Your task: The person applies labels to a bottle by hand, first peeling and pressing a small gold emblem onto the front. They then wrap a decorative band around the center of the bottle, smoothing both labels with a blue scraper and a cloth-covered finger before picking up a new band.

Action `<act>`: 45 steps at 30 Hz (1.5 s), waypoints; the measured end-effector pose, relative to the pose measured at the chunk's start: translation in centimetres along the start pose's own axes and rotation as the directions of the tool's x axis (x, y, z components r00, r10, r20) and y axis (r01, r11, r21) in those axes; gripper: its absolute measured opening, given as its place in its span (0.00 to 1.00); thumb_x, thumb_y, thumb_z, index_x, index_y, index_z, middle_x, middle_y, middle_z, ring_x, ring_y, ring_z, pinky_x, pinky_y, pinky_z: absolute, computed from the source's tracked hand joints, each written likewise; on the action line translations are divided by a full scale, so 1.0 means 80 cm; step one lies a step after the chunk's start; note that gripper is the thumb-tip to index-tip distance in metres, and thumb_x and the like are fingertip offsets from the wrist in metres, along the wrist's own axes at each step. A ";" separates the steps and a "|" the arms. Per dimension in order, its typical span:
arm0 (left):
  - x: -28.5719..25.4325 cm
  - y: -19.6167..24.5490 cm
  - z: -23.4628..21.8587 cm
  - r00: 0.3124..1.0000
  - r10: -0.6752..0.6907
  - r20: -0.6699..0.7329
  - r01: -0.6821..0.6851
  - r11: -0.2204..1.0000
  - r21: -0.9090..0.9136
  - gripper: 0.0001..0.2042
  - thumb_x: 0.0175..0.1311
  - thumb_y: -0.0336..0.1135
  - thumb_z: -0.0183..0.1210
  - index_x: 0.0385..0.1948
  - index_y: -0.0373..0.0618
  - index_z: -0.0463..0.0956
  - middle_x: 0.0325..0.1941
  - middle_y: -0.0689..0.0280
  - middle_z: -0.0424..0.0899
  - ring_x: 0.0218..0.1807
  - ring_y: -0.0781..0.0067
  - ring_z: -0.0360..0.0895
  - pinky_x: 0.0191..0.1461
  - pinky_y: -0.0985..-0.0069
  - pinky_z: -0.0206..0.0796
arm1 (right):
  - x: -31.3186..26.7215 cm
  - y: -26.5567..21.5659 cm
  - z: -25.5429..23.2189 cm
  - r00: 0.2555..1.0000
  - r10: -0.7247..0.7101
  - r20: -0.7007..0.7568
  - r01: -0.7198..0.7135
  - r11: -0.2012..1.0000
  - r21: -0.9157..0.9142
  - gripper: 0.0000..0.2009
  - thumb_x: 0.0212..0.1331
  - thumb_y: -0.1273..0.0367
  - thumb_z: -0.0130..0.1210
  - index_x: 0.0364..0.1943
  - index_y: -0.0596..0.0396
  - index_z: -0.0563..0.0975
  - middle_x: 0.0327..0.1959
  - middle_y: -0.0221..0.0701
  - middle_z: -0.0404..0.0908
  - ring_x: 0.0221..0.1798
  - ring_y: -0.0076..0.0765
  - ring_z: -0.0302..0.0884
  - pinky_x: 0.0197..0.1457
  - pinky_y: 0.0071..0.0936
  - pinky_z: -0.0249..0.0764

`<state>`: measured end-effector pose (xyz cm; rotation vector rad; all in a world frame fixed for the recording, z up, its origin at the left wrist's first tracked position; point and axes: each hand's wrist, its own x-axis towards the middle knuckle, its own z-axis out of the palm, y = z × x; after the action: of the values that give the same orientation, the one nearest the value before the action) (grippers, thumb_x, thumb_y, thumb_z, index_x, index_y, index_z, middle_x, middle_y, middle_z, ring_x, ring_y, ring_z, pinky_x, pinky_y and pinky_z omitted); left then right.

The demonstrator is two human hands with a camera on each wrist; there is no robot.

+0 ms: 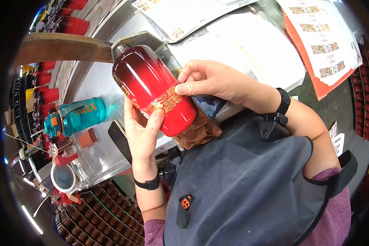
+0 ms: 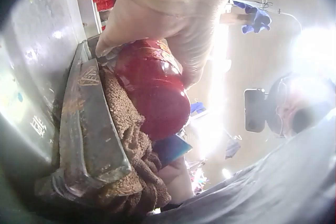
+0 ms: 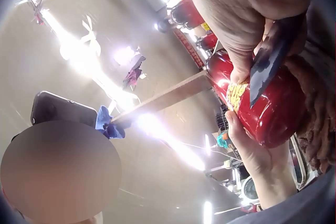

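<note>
A glossy red bottle (image 1: 141,69), dark at its neck end, lies tilted on a metal stand (image 1: 162,51) beside a brown cloth (image 1: 201,132). A gold patterned decal (image 1: 168,101) wraps its lower body. The left hand (image 1: 141,133) grips the bottle from below, thumb on the decal's lower edge. The right hand (image 1: 209,80) touches the decal's upper end with its thumb, its other fingers curled. In the right wrist view, a dark blue flat pointed piece (image 3: 270,58) sticks out from the right hand (image 3: 247,3); how the fingers hold it is partly hidden.
A teal drink bottle (image 1: 84,117) and a phone (image 1: 119,141) lie left of the hands. A curved brown bar (image 1: 65,47) reaches the stand. White sheets (image 1: 238,49) lie behind, with printed decal sheets (image 1: 326,49) at right. Racks of red bottles stand around.
</note>
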<state>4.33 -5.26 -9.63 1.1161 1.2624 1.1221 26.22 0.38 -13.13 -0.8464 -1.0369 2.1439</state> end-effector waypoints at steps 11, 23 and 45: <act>0.000 0.000 -0.002 1.000 0.008 0.017 -0.008 1.000 0.002 0.32 0.59 0.31 0.67 0.65 0.38 0.63 0.59 0.61 0.76 0.60 0.69 0.74 0.66 0.68 0.66 | 0.000 0.002 0.002 1.000 -0.021 0.010 0.021 0.999 0.025 0.13 0.64 0.64 0.65 0.44 0.57 0.77 0.34 0.24 0.81 0.36 0.14 0.74 0.41 0.13 0.69; 0.000 -0.007 -0.008 0.997 0.047 0.060 -0.048 0.999 0.019 0.29 0.64 0.32 0.62 0.66 0.35 0.62 0.60 0.58 0.76 0.60 0.69 0.74 0.67 0.68 0.64 | -0.010 -0.031 -0.023 0.951 -0.243 -0.189 0.255 0.966 0.041 0.15 0.68 0.67 0.57 0.56 0.55 0.75 0.41 0.26 0.80 0.44 0.16 0.76 0.48 0.17 0.75; 0.000 -0.022 -0.023 0.998 0.031 0.063 -0.033 0.999 0.041 0.35 0.63 0.41 0.66 0.67 0.35 0.59 0.64 0.57 0.74 0.65 0.66 0.72 0.69 0.66 0.64 | -0.004 -0.023 -0.029 0.948 -0.306 0.090 0.319 0.915 -0.247 0.12 0.61 0.69 0.64 0.42 0.62 0.79 0.35 0.30 0.84 0.36 0.18 0.80 0.40 0.18 0.78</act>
<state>2.53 -5.47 -11.39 1.1978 1.2280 1.0802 28.59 2.09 -12.66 -0.6898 -1.3988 1.7922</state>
